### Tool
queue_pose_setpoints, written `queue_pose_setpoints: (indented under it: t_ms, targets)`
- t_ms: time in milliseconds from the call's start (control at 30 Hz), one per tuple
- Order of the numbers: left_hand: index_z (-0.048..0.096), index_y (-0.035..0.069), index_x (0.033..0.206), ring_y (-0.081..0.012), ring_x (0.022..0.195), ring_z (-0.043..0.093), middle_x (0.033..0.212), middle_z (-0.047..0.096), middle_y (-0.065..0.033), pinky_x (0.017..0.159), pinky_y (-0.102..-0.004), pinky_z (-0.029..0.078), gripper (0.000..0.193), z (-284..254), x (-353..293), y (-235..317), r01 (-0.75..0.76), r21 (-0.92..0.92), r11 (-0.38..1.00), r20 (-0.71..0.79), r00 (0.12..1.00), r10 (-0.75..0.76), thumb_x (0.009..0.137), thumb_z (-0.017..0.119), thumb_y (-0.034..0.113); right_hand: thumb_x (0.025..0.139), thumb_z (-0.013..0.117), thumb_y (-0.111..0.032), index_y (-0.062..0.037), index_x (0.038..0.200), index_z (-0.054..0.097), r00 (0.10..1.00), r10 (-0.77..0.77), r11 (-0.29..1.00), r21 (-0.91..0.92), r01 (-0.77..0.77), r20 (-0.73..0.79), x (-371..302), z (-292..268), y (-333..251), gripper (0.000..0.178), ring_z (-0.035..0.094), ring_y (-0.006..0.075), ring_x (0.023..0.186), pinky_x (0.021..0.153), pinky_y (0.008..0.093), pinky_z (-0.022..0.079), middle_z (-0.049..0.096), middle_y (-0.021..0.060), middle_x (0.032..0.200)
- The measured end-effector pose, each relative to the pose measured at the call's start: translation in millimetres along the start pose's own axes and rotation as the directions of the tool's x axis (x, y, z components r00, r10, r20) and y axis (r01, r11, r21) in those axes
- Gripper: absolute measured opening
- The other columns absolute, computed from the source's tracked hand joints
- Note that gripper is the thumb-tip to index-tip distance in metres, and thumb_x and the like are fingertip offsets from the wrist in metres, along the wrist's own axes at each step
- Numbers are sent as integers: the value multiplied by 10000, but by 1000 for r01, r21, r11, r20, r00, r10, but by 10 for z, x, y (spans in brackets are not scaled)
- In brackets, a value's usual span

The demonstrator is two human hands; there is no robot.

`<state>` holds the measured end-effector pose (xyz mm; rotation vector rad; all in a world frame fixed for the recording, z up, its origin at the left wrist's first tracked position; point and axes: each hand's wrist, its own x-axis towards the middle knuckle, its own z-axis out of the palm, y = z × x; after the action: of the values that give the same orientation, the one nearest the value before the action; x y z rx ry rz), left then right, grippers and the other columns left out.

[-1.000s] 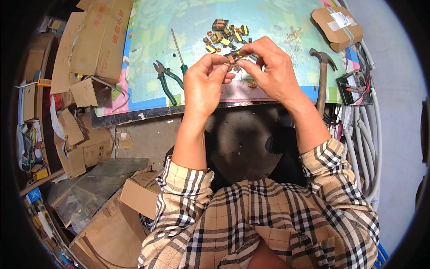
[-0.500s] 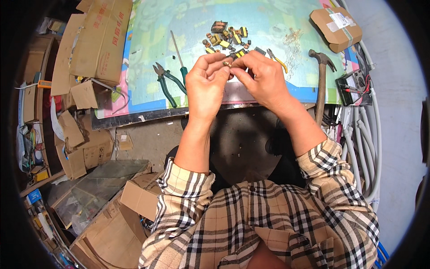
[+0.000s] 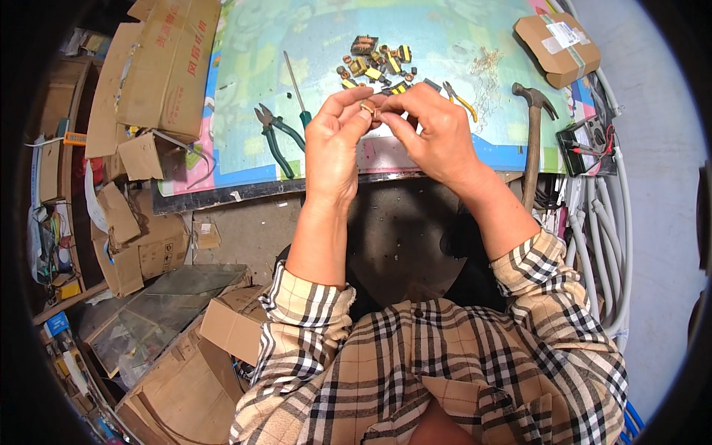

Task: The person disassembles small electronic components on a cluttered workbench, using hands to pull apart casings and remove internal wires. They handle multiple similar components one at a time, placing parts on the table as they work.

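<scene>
1. Copper-coloured part (image 3: 371,111): one, the landmark here, just above the desk (image 3: 252,74) between the fingertips of two hands. Its long axis seems to run crosswise, from one hand's tips toward the other's, but it is too small to be sure.
2. Left hand (image 3: 334,142): one, touching the part from its left, thumb and forefinger pinched almost together on it, the other fingers loosely curled.
3. Right hand (image 3: 437,137): one, on the part's right, thumb and forefinger closed to a narrow pinch at its end, the other fingers bent in. Both hands reach it; neither is clearly nearer.
4. Well left of the part: one long carton (image 3: 159,74); nearer on that side, one pair of green-handled pliers (image 3: 270,123), then one screwdriver (image 3: 294,83), its shaft pointing away from the person.
5. Beyond the part: one heap of wound components (image 3: 373,64), including one larger dark block with copper windings (image 3: 363,44); the rest overlap too much to count.
6. Right of the part: one pair of yellow-handled cutters (image 3: 461,101), then one tangle of fine wire (image 3: 486,63), its strands uncountable.
7. Farther right of it: one hammer (image 3: 533,137), one taped cardboard box (image 3: 565,65) and one meter with red leads (image 3: 595,132).
</scene>
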<state>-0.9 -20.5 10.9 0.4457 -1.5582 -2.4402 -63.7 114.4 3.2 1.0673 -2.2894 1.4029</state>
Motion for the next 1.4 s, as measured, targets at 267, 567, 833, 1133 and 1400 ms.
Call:
queue_pose_setpoints:
  t_ms: [267, 567, 833, 1133, 1400]
  targets:
    - [552, -46, 1157, -177, 904, 626, 1028, 637, -117, 822, -297, 520, 288, -131, 53, -72, 113, -221, 969, 43, 993, -106, 879, 580, 19, 777, 712, -112, -69, 912, 654, 999, 34, 998, 44, -33, -16, 9, 16, -3, 153, 624, 246, 654, 594, 330, 510, 606, 72, 796]
    - [568, -36, 1096, -158, 870, 636, 983, 661, -120, 793, -263, 511, 215, -22, 18, -19, 105, -67, 992, -28, 994, -107, 885, 557, 1, 774, 705, -111, -65, 910, 615, 986, 149, 988, 21, -151, 78, -36, 15, 13, 169, 637, 298, 706, 608, 375, 508, 614, 96, 838]
    - [640, -41, 981, -154, 824, 639, 939, 677, -116, 784, -265, 510, 128, -46, 16, -34, 63, 15, 998, -76, 995, -62, 861, 602, -21, 745, 714, -84, -83, 895, 591, 988, 136, 991, -3, -136, 77, -40, 16, 2, 194, 622, 308, 719, 606, 389, 501, 582, 87, 823]
    - [642, -55, 1005, -148, 785, 638, 912, 679, -117, 729, -248, 520, 177, -113, 32, -30, 108, -26, 994, -103, 988, -110, 829, 632, -44, 743, 710, -85, -116, 896, 622, 996, 26, 998, -58, -21, 80, -27, 7, -35, 179, 615, 272, 697, 586, 366, 504, 569, 56, 826]
    - [646, -64, 982, -142, 749, 631, 893, 675, -114, 705, -242, 517, 170, -74, 41, -83, 129, 30, 991, -176, 977, -122, 814, 624, -62, 755, 694, -85, -94, 836, 619, 993, -87, 983, -156, 98, 74, -36, 36, 3, 110, 622, 246, 661, 535, 352, 500, 561, 42, 804]
